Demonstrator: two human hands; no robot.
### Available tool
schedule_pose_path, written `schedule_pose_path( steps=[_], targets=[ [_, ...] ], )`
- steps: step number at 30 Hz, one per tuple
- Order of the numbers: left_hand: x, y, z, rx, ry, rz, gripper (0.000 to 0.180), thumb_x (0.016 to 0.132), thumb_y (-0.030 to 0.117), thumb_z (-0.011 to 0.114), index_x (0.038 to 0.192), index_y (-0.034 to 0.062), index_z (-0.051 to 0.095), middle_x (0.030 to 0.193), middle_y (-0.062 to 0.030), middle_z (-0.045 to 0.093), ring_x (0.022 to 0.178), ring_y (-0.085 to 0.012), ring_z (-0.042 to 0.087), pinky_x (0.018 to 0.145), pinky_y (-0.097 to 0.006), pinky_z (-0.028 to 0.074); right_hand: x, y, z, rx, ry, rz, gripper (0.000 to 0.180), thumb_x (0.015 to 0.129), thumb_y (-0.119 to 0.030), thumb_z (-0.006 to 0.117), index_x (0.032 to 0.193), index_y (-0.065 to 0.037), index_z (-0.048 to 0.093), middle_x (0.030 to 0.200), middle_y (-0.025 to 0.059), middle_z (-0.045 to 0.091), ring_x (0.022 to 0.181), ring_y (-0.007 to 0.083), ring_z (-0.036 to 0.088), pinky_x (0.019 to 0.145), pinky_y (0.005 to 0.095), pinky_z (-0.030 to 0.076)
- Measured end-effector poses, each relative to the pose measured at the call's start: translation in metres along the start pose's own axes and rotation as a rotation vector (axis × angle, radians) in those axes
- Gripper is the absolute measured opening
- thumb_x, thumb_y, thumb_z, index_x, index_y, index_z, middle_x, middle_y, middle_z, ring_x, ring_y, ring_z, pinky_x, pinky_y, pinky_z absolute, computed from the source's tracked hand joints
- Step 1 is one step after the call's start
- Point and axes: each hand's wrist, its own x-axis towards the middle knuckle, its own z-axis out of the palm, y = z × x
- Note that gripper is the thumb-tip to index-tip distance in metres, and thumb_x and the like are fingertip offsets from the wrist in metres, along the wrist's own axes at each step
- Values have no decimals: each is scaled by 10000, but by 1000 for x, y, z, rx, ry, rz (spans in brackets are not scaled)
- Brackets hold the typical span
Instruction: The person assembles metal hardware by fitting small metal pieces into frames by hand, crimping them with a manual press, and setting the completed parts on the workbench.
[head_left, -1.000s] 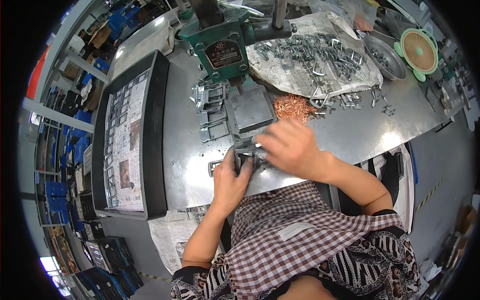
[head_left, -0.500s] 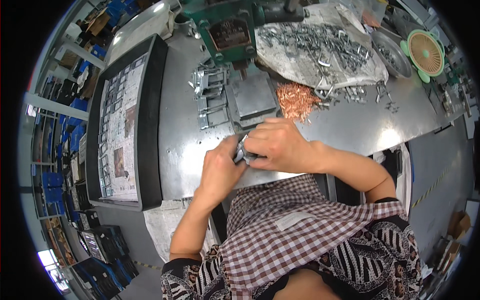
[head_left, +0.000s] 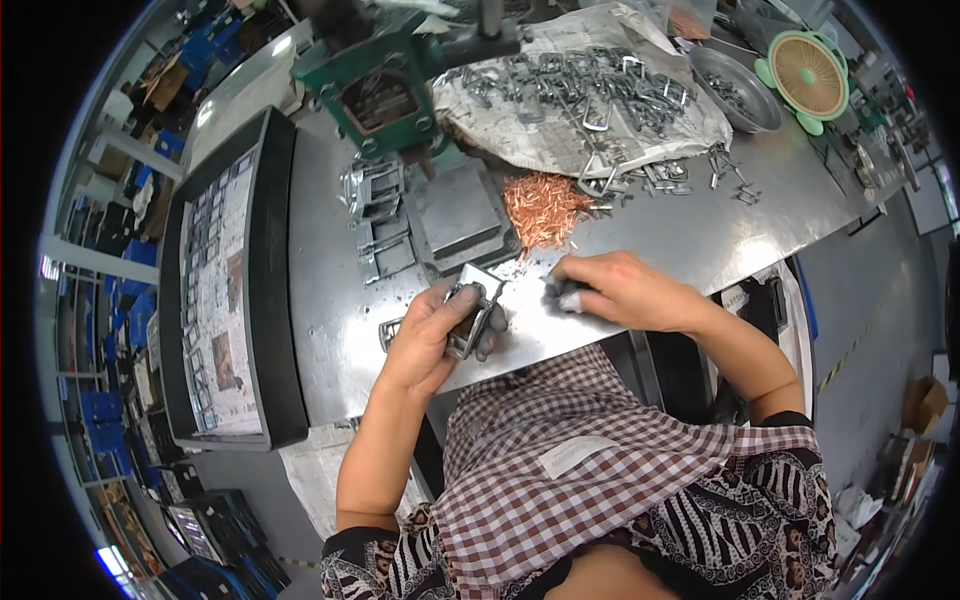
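Observation:
Above the table's near edge, my left hand (head_left: 430,335) is closed around a rectangular metal buckle frame (head_left: 483,300), tilted up between the thumb and the fingers. Another small metal frame (head_left: 388,334) lies on the table beside the left hand, partly hidden by it. My right hand (head_left: 620,290) is held apart to the right, its darkened fingertips curled together; whatever they pinch, if anything, is hidden. Nearest beyond the hands are a pile of small copper-coloured pins (head_left: 540,208) and a flat steel block (head_left: 455,210). Several metal frames (head_left: 383,245) stand left of that block.
A green press (head_left: 375,105) rises behind the steel block. White sacking (head_left: 490,135) at the back bears a heap of metal frames (head_left: 580,90). At left stands a black-rimmed tray (head_left: 285,300) holding rows of frames. A metal bowl (head_left: 765,115) and green fan (head_left: 808,75) are far right.
My hands, earlier together over the metal piece, have come apart. The right hand has moved right, while the left keeps the buckle frame. The whole view has shifted slightly.

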Motion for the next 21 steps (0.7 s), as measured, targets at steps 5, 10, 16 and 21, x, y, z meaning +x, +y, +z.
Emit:
schedule_pose_path(
  steps=[5, 10, 16, 21],
  targets=[
    [2, 3, 8, -12, 64, -12, 223, 859, 177, 538, 997, 6, 494, 749, -108, 598, 539, -160, 560, 452, -258, 438, 14, -8, -3, 145, 31, -109, 243, 767, -71, 521, 1007, -36, 502, 821, 155, 584, 764, 330, 585, 661, 399, 459],
    [-4, 5, 12, 596, 117, 183, 303, 726, 49, 640, 985, 1, 490, 776, -50, 579, 672, -110, 541, 607, -266, 457, 29, -21, 6, -17, 64, -275, 242, 744, -77, 598, 978, -43, 545, 800, 110, 602, 714, 277, 603, 601, 344, 470],
    [-9, 8, 13, 1021, 216, 264, 391, 723, 153, 695, 984, -9, 454, 794, -180, 586, 724, -320, 594, 632, -368, 451, 37, -25, 12, -165, 81, -303, 201, 705, -62, 610, 898, -62, 554, 719, 75, 570, 654, 251, 593, 554, 343, 472],
    [-14, 12, 16, 1219, 222, 356, 368, 722, 140, 683, 938, 1, 420, 787, -202, 570, 761, -405, 562, 617, -419, 438, 40, -28, 16, -176, 74, -298, 187, 694, -48, 608, 875, -65, 564, 692, 68, 553, 633, 249, 583, 541, 337, 469]
  ],
)
